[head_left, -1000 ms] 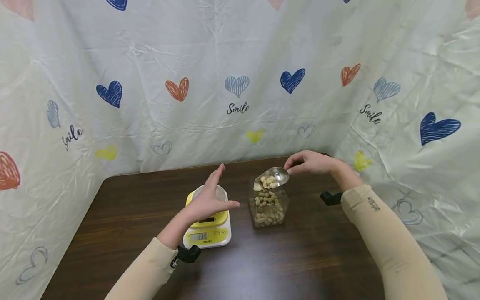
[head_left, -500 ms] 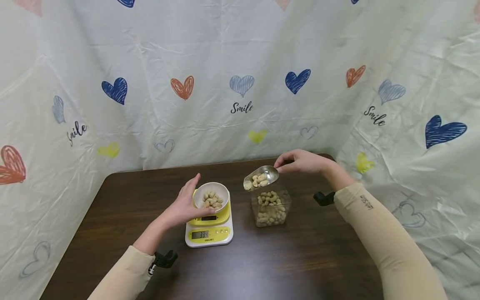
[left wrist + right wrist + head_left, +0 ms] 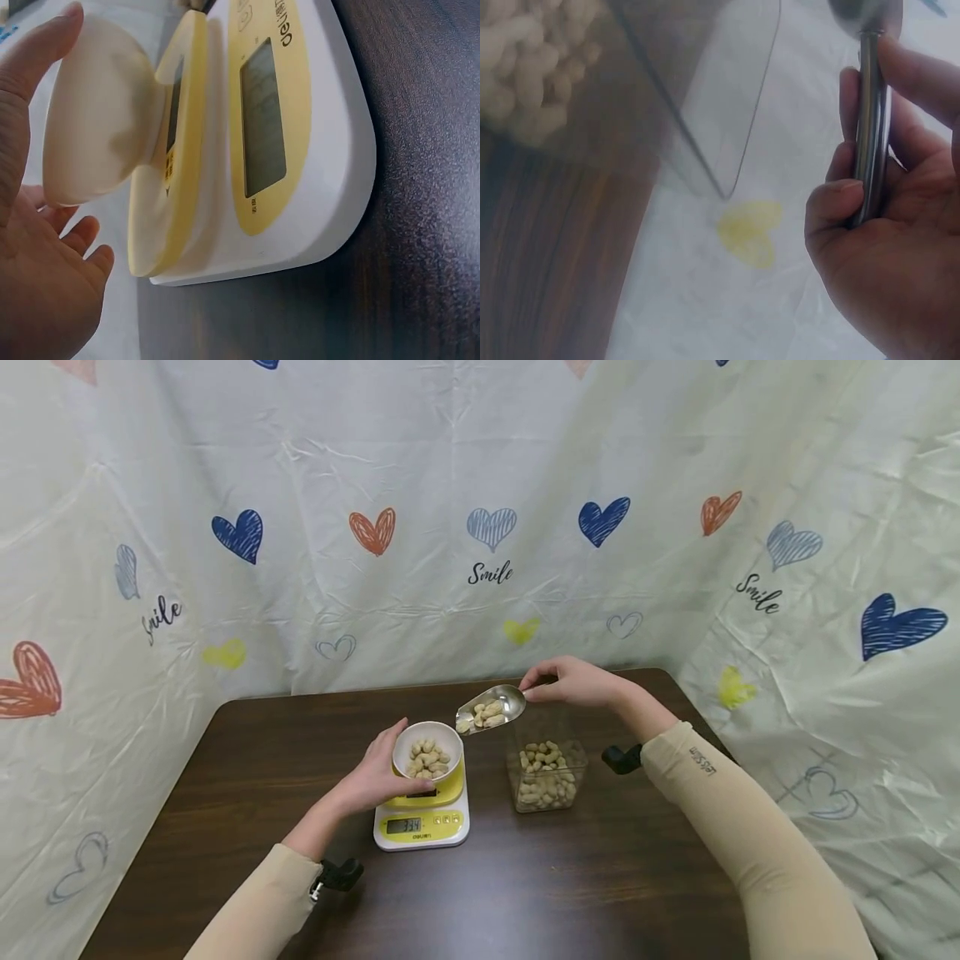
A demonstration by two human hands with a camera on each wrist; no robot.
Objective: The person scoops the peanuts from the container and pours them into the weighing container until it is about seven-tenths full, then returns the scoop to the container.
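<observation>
My left hand [image 3: 371, 781] holds a white bowl [image 3: 431, 729] by its sides, thumb near and fingers behind. The bowl contains unshelled peanuts [image 3: 427, 760] and sits on a yellow and white kitchen scale [image 3: 423, 839]. In the left wrist view, the thumb meets the rim of the tilted-looking bowl [image 3: 97, 112]. My right hand [image 3: 581, 683] grips a metal scoop [image 3: 512, 700] by its handle [image 3: 870, 135], fingers curled round it. Several peanuts lie in the scoop, whose lip hovers just right of and above the bowl.
Right of the scale stands a clear square container [image 3: 579, 758], partly filled with peanuts. Everything rests on a dark wooden table [image 3: 525, 885]. A white curtain [image 3: 420, 610] printed with hearts hangs behind and at both sides.
The scoop has travelled left, from above the clear container to beside the bowl. My left hand drew back from over the bowl, then closed in on its side.
</observation>
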